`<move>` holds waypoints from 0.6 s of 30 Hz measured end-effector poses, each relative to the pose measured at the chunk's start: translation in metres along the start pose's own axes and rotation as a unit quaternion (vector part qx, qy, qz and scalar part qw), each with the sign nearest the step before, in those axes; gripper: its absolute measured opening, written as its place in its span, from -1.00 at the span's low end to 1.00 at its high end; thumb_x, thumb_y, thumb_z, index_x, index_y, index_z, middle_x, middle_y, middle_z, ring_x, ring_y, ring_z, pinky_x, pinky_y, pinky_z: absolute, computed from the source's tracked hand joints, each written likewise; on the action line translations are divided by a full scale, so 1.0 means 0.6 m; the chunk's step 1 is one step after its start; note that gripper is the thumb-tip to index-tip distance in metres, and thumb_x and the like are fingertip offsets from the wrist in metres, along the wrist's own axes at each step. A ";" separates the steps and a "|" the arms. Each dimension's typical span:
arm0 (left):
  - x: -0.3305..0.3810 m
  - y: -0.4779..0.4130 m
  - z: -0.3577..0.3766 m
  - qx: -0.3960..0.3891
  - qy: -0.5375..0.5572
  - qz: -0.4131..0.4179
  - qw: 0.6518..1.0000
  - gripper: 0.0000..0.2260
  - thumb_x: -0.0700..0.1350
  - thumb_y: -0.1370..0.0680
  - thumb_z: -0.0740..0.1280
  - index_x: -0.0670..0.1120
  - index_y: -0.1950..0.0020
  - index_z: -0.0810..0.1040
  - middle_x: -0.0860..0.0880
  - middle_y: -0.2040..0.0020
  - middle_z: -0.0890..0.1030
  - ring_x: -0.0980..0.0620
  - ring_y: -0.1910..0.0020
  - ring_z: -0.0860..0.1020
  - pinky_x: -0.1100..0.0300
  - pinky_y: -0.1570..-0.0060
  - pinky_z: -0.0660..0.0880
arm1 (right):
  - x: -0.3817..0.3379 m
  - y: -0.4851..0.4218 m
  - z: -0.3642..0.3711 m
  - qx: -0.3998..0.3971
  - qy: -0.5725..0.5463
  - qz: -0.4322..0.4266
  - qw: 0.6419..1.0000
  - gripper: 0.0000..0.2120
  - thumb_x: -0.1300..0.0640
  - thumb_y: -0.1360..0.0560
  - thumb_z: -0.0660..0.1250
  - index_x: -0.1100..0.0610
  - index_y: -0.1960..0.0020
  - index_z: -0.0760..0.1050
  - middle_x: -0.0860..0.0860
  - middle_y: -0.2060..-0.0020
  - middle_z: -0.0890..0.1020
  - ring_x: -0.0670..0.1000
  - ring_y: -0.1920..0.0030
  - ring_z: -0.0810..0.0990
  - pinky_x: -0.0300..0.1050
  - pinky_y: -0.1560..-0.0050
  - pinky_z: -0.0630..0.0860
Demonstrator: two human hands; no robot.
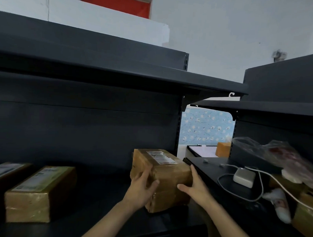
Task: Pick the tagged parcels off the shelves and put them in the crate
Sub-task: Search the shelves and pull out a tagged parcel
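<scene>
A brown taped parcel (165,172) with a white label on top sits at the right end of the dark shelf (99,196). My left hand (142,187) grips its left side and front, thumb across the front face. My right hand (194,186) holds its right side, thumb on the front. Two more labelled brown parcels lie further left on the same shelf: one (39,192) near the front edge, another (6,171) at the far left. No crate is in view.
The upper shelf board (153,79) overhangs the parcels. A second dark shelf unit (221,175) to the right carries a white charger with cable (243,177), plastic bags (282,156), a white tube (280,204) and more brown parcels (306,212).
</scene>
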State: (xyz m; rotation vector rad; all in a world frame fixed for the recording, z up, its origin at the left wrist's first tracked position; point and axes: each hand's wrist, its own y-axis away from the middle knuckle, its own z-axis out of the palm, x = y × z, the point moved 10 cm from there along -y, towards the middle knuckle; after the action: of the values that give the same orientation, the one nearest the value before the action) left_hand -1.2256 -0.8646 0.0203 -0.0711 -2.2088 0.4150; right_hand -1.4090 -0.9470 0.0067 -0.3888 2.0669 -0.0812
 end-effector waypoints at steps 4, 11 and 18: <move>-0.024 0.011 -0.040 0.056 0.027 -0.018 0.998 -0.38 0.05 -0.53 0.31 0.07 -0.50 0.07 -0.05 -0.38 0.35 0.01 -0.29 0.39 0.09 -0.27 0.42 | -0.024 0.012 0.027 0.028 -0.021 -0.052 0.998 -0.32 0.13 -0.35 0.51 -0.05 -0.35 0.25 0.02 -0.31 0.34 0.02 -0.32 0.36 0.06 -0.35 0.37; -0.045 0.099 -0.082 0.120 -0.068 0.039 0.990 -0.41 -0.10 -0.49 0.39 0.02 -0.43 0.18 0.02 -0.34 0.41 0.21 -0.17 0.41 0.49 -0.07 0.39 | -0.049 0.081 0.083 0.089 0.141 -0.116 0.979 -0.26 -0.04 -0.40 0.43 -0.11 -0.44 0.09 -0.01 -0.35 0.24 -0.02 -0.35 0.30 -0.10 -0.33 0.32; -0.057 0.164 -0.090 0.154 -0.073 0.071 0.983 -0.51 -0.22 -0.50 0.38 -0.02 -0.37 0.29 -0.03 -0.43 0.34 0.27 -0.18 0.35 0.71 0.02 0.24 | -0.052 0.147 0.101 0.143 0.108 -0.163 0.970 -0.32 0.13 -0.36 0.49 0.06 -0.38 0.25 0.09 -0.34 0.30 0.03 -0.32 0.36 -0.18 -0.26 0.32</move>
State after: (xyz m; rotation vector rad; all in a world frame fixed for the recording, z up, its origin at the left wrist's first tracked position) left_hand -1.1718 -0.7639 -0.0059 -0.0323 -2.2636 0.8608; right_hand -1.3641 -0.8476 -0.0173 -0.5561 2.1443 -0.6375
